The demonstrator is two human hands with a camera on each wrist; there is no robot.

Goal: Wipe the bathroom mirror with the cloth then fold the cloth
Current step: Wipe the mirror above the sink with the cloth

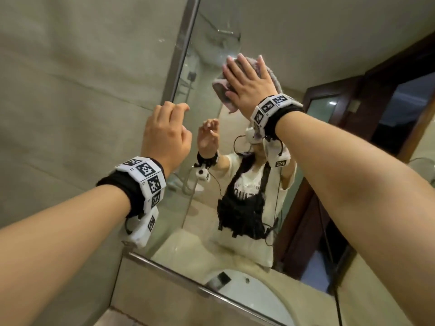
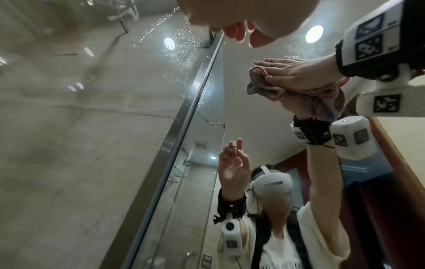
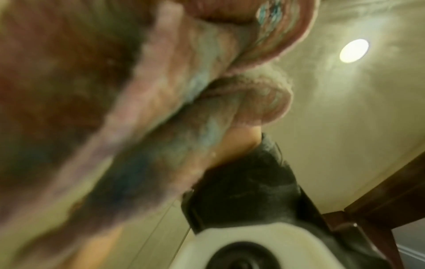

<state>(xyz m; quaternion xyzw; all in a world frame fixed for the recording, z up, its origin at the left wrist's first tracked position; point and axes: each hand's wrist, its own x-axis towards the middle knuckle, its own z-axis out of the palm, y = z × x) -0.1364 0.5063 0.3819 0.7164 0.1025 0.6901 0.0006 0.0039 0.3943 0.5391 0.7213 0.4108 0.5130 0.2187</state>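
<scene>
The bathroom mirror (image 1: 211, 31) fills the middle of the head view, with a metal frame (image 1: 181, 50) down its left side. My right hand (image 1: 244, 76) lies flat with straight fingers on a bunched pinkish-grey cloth (image 1: 220, 87) and presses it against the upper glass. The left wrist view shows the same right hand (image 2: 296, 72) on the cloth (image 2: 322, 103) and their reflection below. Blurred cloth (image 3: 207, 81) fills the right wrist view. My left hand (image 1: 168, 128) hangs in the air by the mirror's left edge, fingers loosely curled and holding nothing.
A beige tiled wall (image 1: 82, 67) stands left of the mirror. A white basin (image 1: 259, 295) sits below the mirror's lower edge. A dark wooden door frame (image 1: 376, 90) shows at the right. Water droplets (image 2: 179, 45) speckle the surface near the frame's top.
</scene>
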